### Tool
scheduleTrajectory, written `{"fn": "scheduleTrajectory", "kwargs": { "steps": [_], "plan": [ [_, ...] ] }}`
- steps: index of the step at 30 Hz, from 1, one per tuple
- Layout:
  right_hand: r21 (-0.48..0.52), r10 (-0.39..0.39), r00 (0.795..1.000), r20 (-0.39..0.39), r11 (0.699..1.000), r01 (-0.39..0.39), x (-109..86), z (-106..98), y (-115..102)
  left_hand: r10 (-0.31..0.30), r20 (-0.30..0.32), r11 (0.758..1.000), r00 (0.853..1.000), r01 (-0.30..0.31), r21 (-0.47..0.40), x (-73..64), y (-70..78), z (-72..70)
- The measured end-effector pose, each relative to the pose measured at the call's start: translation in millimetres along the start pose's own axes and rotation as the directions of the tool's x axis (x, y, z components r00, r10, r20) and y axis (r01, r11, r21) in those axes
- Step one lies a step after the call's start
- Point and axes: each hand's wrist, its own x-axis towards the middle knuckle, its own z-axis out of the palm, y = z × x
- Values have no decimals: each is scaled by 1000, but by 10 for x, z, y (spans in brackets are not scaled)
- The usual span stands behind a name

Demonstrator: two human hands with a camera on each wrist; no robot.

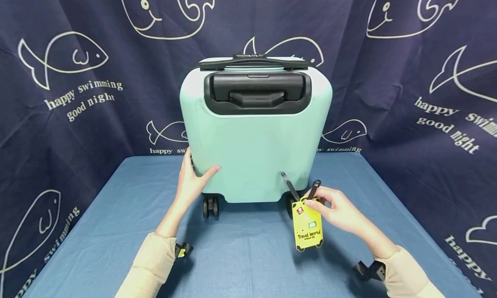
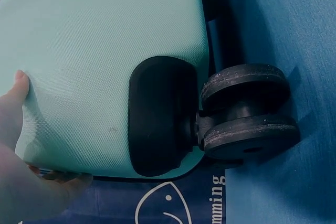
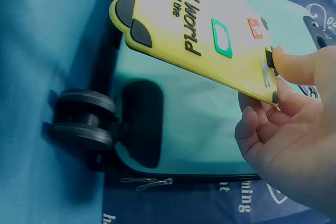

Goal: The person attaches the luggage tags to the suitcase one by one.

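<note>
Tag point(image 1: 308, 227) was already in the right hand point(image 1: 337, 207), above the table point(image 1: 240, 259), but its strap point(image 1: 291, 188) seemed open and not joined to the handle point(image 1: 252, 63), so fastening looked still undone. This hand pinched the tag's top narrowly, before the suitcase point(image 1: 248, 155). The left hand point(image 1: 190, 180), thumb spread apart, held the suitcase's left side.

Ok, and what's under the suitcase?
Black wheels stand on blue cloth beneath the near side of the suitcase. In the head view, the yellow luggage tag partly covers the right wheel. Most of the underside is hidden, so I can't tell what else is there.
</note>
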Motion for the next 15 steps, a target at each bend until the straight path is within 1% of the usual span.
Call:
{"fn": "scheduleTrajectory", "kwargs": {
  "steps": [4,7,15],
  "plan": [
    [8,-24,1000,-19,1000,24,24,-48,-58,-2,-2,1000,1000,2,1,1,-1,7],
    [4,-61,997,-48,998,61,55,-77,-85,-15,2,1000,1000,15,10,-7,8,3],
    [-24,-170,978,-123,986,168,138,-160,-179,-25,6,1000,1000,25,18,-15,17,-4]
  ]
}}
